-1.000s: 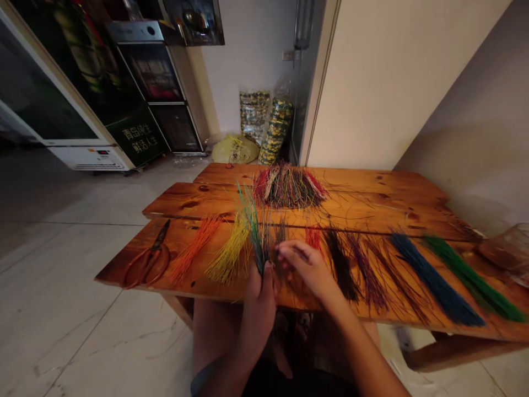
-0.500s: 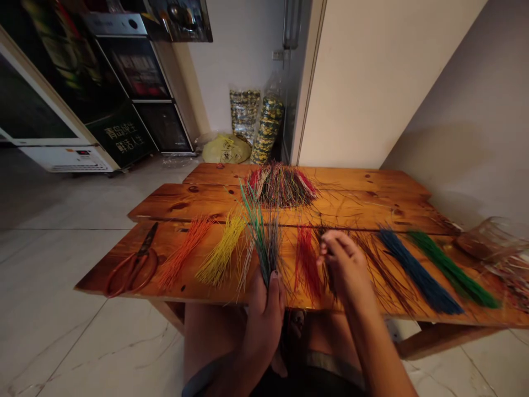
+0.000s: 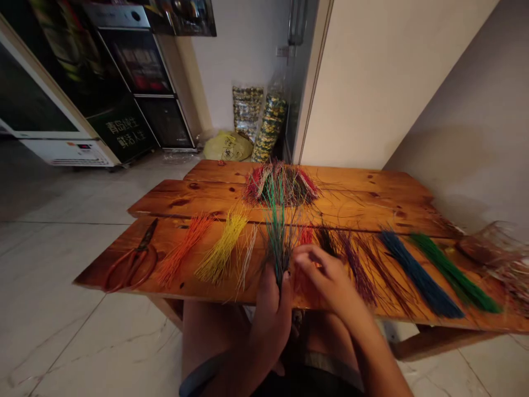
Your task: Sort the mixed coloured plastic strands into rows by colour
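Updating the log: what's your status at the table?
Left hand gripping upright multicoloured strand bundle; right hand beside it; nothing in the way.

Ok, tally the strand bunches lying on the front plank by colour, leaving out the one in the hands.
Orange bunch: 1
Yellow bunch: 1
Pale bunch: 1
Red bunch: 1
Black bunch: 1
Purple bunch: 1
Brown bunch: 1
Blue bunch: 1
Green bunch: 1
Total: 9

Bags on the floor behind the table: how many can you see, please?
3: a yellow bag at left, two tall clear bags side by side against the wall. Some may be hidden.
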Demonstrator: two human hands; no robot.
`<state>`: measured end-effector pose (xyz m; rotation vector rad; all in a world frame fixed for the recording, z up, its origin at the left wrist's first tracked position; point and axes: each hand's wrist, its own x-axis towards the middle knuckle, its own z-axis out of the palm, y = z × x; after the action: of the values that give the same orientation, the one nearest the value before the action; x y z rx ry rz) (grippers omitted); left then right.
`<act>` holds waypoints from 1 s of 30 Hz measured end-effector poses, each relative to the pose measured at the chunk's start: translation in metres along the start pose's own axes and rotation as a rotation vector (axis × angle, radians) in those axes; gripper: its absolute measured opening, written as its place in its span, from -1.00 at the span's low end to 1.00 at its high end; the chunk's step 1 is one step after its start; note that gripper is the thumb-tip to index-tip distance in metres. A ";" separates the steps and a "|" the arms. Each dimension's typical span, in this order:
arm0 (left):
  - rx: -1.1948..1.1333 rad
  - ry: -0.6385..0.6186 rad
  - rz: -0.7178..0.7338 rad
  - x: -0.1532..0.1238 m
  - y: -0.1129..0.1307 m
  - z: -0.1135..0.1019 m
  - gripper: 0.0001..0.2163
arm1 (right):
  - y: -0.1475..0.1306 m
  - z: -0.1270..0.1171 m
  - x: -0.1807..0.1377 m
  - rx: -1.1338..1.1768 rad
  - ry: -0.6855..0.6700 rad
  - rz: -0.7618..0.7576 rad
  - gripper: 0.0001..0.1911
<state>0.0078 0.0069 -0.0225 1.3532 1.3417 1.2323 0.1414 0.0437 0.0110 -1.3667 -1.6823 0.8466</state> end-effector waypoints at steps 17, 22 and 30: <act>-0.208 0.040 -0.120 0.001 0.016 -0.004 -0.67 | -0.020 0.033 -0.009 0.495 0.146 0.105 -0.79; -0.065 0.006 -0.033 0.001 0.011 -0.006 -0.70 | -0.021 0.032 -0.011 0.430 0.184 0.097 -0.78; -0.041 0.109 -0.048 0.000 0.008 -0.005 -0.68 | -0.028 0.042 -0.014 0.392 0.243 0.096 -0.77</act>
<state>0.0041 0.0056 -0.0140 1.2338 1.4079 1.3104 0.0932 0.0243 0.0133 -1.2276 -1.1984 0.9632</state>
